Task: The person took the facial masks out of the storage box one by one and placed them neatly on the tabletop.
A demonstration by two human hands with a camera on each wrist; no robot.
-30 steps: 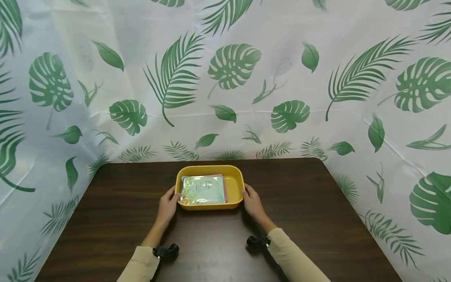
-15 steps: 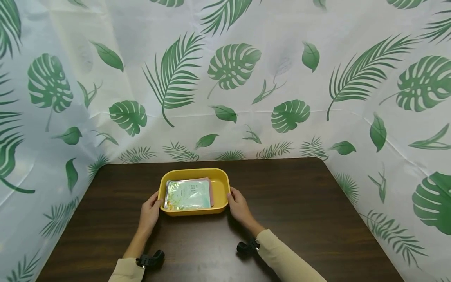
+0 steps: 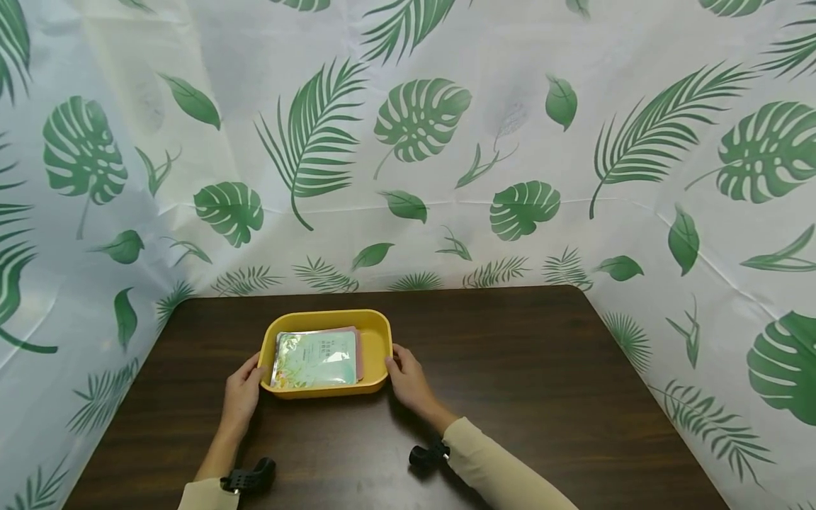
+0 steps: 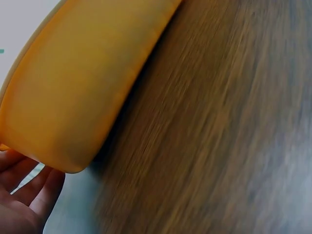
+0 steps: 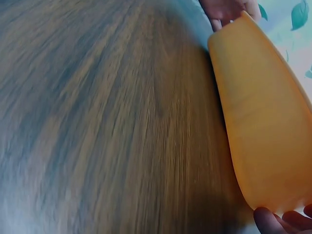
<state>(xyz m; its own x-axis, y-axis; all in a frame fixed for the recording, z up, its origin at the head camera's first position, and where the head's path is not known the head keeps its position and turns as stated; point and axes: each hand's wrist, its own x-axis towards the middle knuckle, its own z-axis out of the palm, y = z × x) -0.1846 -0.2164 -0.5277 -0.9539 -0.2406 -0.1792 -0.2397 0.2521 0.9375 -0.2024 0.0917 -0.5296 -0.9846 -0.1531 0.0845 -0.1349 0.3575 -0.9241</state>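
A yellow plastic tray (image 3: 376, 347) is held level between both hands, close over the dark wooden table. My left hand (image 3: 241, 395) grips its left end, thumb at the rim and fingers underneath. At the opposite end my right hand (image 3: 411, 382) holds the tray the same way. Inside lie flat, glossy sachets: a pale green one with a flower print (image 3: 315, 360) on top, and a pink one (image 3: 360, 350) whose edge peeks out beneath. Both wrist views show the tray's outer wall (image 4: 73, 83) and curled fingertips (image 5: 267, 220) at its lower corners.
The dark wood-grain table (image 3: 523, 397) stretches out on all sides of the tray. A white leaf-print curtain (image 3: 446, 234) closes off the back and sides. Each wrist carries a black camera strap (image 3: 248, 478).
Both hands have carried the tray to the left and slightly nearer over the past second. The sachets have stayed in place inside it.
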